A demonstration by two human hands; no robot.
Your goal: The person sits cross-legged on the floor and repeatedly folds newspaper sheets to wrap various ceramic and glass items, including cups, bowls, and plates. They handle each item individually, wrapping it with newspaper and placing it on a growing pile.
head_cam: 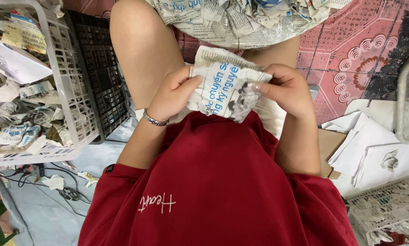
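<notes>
A crumpled piece of newspaper [225,84] with blue print and a grey photo is held between both hands above my lap. My left hand [172,93], with a metal bracelet on the wrist, pinches its left edge. My right hand [286,89] grips the right edge with thumb and fingertips. A heap of torn newspaper pieces [241,18] lies just beyond, on a sheet over my knees. I wear a dark red shirt [213,182].
A white plastic basket [74,105] full of torn paper scraps stands at the left, next to a black crate [104,77]. White paper sheets [368,146] and another white basket [386,205] lie at the right. Cables [63,189] trail on the floor at lower left.
</notes>
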